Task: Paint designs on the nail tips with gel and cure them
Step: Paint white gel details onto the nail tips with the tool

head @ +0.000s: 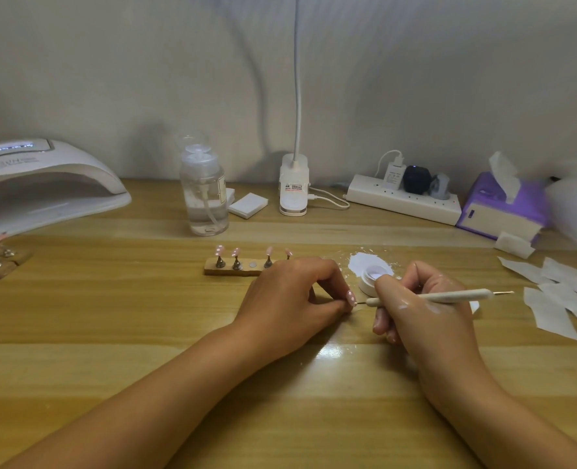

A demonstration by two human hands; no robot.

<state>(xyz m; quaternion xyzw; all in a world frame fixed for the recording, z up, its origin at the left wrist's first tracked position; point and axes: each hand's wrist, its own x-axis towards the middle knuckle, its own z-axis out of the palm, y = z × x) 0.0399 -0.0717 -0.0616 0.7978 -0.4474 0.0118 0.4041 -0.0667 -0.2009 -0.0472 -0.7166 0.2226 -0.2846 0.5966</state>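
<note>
Head cam; looks fwd and down; close over table [111, 333].

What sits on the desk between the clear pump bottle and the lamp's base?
Head view: a small white block, maybe stacked pads, lies between the bottle and the lamp base.

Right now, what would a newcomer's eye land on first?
At centre, the left hand pinches a pink nail tip with white dots while the right hand holds a dotting pen, its point at that tip. Behind them, more pink tips stand on a wooden holder, and a white curing lamp sits at the far left.
</note>
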